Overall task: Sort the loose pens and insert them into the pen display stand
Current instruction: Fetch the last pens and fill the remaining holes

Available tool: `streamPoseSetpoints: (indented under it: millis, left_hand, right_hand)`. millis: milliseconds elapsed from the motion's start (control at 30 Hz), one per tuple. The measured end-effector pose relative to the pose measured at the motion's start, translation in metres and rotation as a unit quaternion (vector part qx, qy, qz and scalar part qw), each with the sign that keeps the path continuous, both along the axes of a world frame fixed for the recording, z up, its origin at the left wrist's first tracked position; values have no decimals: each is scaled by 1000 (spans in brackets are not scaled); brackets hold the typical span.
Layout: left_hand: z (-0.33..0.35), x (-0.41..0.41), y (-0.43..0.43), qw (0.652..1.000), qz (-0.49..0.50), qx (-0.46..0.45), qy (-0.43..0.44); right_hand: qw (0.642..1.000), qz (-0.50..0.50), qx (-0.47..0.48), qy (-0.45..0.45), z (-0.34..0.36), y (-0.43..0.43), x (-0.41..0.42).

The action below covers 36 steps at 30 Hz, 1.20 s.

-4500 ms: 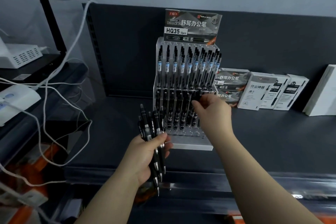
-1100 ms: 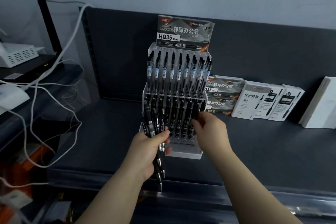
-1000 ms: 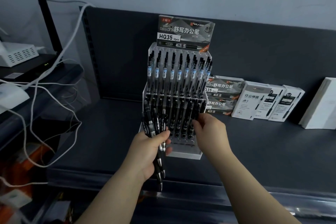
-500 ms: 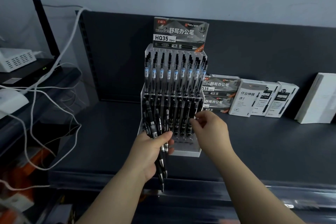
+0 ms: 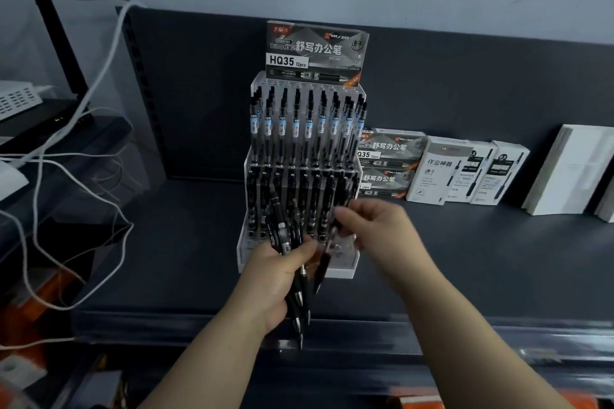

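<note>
a dark shelf runs across the view, with a black router and loose white cables on its left. the clear pen stand stands upright in the middle of the shelf, topped by a grey card. its upper tier is filled with blue-labelled pens and the tier below with black pens. white boxes and grey boxes sit just to its right. the left hand is in front of the stand's base, fingers wrapped round a bundle of pens with the tips pointing down. the right hand is just beside it. though blurred, its thumb and fingertips look pinched together on the top of a single pen, which slants down beside the bundle in front of the stand's lowest step.
</note>
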State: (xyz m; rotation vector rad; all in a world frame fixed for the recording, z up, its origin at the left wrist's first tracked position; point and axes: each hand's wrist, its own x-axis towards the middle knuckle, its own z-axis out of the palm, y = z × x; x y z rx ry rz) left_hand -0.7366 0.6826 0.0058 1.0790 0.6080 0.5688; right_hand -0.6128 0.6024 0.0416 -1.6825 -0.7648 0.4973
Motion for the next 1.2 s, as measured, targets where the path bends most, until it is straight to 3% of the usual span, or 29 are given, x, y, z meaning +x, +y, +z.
streamPoseSetpoints:
  millis: [233,467,667,900,1200]
  left_hand:
    - [-3,7,2,998,36,-51,9]
    - [-2,9,3,996,53,-72,25]
    - [-2,10,1,992,75,-100,19]
    - [0,10,-3,991,95,-90,14]
    - [4,4,-4,994,86,-70,15]
  right_hand:
    - [982,-120,63,-129,7,4,35]
    - [982,-100,34,-157,-8,11,40]
    - [977,-128,65,-158,-5,12,44]
    - [970,-94,-67,-212,-25,17,42]
    - [947,-87,-120,-287,-24,16,40]
